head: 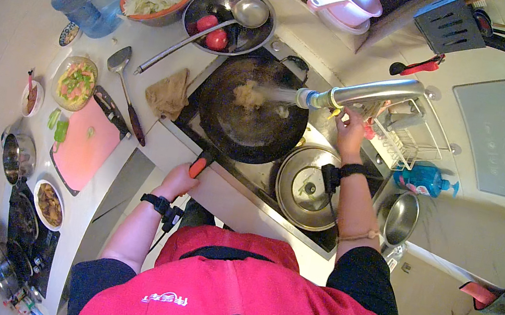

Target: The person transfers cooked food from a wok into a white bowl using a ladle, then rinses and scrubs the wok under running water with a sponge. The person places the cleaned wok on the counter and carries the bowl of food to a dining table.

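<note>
My left hand (178, 179) grips the black-and-red handle (201, 165) of a dark wok (255, 143) on the stove. Water sprays from a metal tap (373, 93) into the wok, where a pale, foamy patch (249, 94) shows. My right hand (350, 135) is raised beside the tap, with curled fingers at a small yellow piece (334, 114) below the spout. Whether the fingers hold that piece is unclear. Below this hand, a pan with a glass lid (314, 165) rests on the stove.
Behind the wok, a steel bowl (256, 44) holds tomatoes (217, 39) and a ladle (250, 13). A spatula (127, 81), brown cloth (169, 93), knife (112, 110) and pink cutting board (86, 145) lie left. A wire rack (411, 134) and blue pump bottle (424, 180) stand right.
</note>
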The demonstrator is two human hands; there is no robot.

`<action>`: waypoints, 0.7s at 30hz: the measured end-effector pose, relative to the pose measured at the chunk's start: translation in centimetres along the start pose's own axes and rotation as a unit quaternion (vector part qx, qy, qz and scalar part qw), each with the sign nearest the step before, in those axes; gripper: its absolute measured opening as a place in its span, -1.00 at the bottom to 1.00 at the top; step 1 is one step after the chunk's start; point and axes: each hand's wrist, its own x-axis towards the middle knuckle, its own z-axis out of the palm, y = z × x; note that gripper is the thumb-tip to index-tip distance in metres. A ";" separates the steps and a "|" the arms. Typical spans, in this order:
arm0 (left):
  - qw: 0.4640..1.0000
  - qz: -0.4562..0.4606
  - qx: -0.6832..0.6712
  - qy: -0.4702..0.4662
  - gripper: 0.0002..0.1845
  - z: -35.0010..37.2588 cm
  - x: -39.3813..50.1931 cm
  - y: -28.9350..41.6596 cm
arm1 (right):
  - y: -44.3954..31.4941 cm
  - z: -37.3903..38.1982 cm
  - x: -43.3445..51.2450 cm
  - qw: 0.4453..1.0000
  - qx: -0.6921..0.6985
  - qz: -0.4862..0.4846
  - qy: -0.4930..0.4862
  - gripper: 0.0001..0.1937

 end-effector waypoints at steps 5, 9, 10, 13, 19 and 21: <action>1.000 -0.021 -0.001 -0.014 -0.65 0.2 0.4 0.0 | 1.9 0.3 1.4 0.992 -0.041 -0.042 -0.115 -0.77; 0.999 -0.031 0.012 -0.012 -0.66 0.0 0.1 0.7 | 1.8 -0.4 2.6 0.978 -0.067 -0.125 -0.154 -0.81; 0.999 -0.046 0.007 -0.014 -0.66 -0.1 0.0 0.8 | 1.7 -0.5 3.2 0.987 -0.057 -0.083 -0.129 -0.82; 1.000 -0.020 0.000 -0.009 -0.67 -0.3 -0.2 1.1 | 0.5 -0.1 3.7 0.995 -0.024 0.045 -0.087 -0.80; 0.999 -0.034 0.003 -0.031 -0.64 -0.5 0.1 0.5 | -6.6 5.6 -3.1 0.994 0.068 0.087 -0.016 -0.82; 1.000 0.001 0.023 -0.020 -0.61 -0.5 0.2 0.1 | -9.3 9.6 -5.0 0.978 0.044 -0.058 -0.197 -0.75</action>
